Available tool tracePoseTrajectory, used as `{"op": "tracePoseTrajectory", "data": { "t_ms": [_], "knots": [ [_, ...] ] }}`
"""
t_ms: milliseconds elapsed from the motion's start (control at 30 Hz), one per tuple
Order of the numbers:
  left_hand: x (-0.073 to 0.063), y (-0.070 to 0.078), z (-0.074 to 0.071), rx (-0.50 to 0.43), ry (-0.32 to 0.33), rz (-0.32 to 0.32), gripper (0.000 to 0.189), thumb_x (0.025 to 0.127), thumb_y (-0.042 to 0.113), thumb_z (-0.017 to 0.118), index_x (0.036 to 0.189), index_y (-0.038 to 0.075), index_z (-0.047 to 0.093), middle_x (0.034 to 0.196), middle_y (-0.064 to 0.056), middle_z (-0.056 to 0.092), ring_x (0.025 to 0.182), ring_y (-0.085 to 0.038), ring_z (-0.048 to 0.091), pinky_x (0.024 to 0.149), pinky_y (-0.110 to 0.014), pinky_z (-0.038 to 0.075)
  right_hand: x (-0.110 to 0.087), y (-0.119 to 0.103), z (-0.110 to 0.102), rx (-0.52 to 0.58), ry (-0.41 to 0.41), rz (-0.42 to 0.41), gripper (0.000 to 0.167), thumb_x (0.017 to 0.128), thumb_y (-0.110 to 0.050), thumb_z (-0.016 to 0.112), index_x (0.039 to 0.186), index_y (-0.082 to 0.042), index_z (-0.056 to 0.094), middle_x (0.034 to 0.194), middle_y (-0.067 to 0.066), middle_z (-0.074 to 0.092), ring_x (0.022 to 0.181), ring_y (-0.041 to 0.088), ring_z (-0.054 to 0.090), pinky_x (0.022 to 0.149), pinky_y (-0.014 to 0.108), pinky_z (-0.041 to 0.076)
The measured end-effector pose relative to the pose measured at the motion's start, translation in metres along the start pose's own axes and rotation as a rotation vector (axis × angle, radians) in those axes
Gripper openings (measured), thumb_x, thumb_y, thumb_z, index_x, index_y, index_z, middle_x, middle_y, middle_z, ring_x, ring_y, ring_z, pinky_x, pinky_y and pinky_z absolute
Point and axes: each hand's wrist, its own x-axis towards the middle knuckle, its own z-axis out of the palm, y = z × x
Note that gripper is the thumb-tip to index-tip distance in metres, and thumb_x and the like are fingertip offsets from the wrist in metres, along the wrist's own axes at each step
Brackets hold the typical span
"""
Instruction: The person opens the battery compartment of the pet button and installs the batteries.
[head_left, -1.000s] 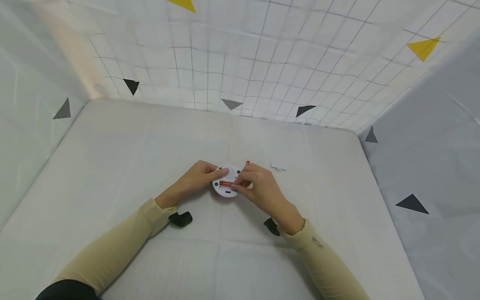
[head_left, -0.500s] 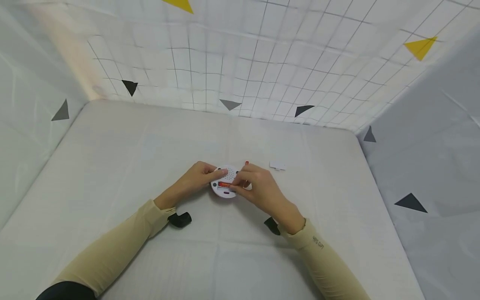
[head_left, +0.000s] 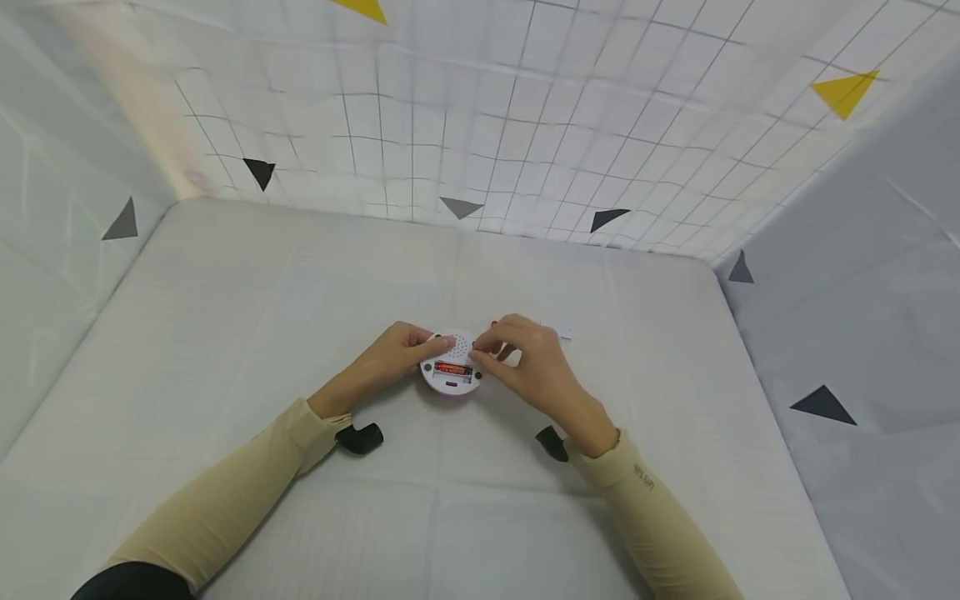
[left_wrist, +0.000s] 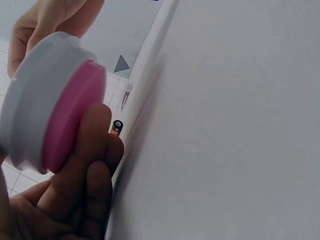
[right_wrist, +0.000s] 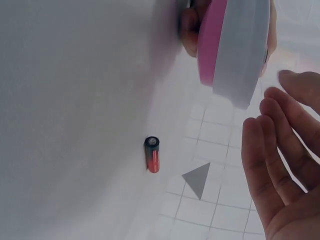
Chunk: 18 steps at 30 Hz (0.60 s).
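The right hand (head_left: pixel 532 358) has just come away from the red battery (head_left: pixel 453 369), which now shows in full in the recess of the white-and-pink round device (head_left: pixel 462 350) — lying there unheld, so it appears seated. That hand holds nothing, thumb and fingers apart beside the device. The left hand (head_left: pixel 401 350) grips the device, thumb across its perforated face. A second battery (right_wrist: pixel 152 156) lies loose on the tabletop (head_left: pixel 337 275).

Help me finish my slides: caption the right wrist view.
Right hand near a pink-and-white device held in the left hand; battery lying apart.
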Motion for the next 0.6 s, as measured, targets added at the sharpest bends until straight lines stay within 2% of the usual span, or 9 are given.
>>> {"op": "tracePoseTrajectory", "data": {
  "t_ms": [300,433,600],
  "knots": [
    [0.0,0.001,0.001,-0.018,0.0,-0.028,0.04,0.104,0.047,0.063,0.103,0.013,0.083,0.091,0.002,0.078,0.096,-0.014,0.06,0.092,-0.031,0.044,0.002,0.013,-0.004,-0.022,0.033,0.06,0.017,0.094,-0.011,0.081,0.11,-0.007,0.078,0.101,0.005,0.077,0.088,0.018,0.071,0.073,0.034,0.062],
    [0.0,0.001,0.0,-0.02,0.003,-0.049,0.04,0.104,0.047,0.063,0.104,0.013,0.083,0.092,0.002,0.078,0.098,-0.015,0.061,0.094,-0.031,0.044,0.002,0.021,-0.005,-0.079,0.02,0.085,0.022,0.094,-0.008,0.08,0.115,-0.008,0.077,0.107,0.005,0.077,0.096,0.022,0.071,0.082,0.037,0.061],
    [0.001,0.0,0.0,-0.003,0.01,-0.05,0.039,0.104,0.047,0.064,0.104,0.013,0.083,0.089,0.003,0.078,0.097,-0.014,0.06,0.092,-0.031,0.044,0.001,0.029,-0.004,-0.132,-0.019,0.117,0.034,0.094,-0.003,0.078,0.127,-0.01,0.075,0.124,0.005,0.074,0.119,0.026,0.066,0.101,0.044,0.055]
  ]
}}
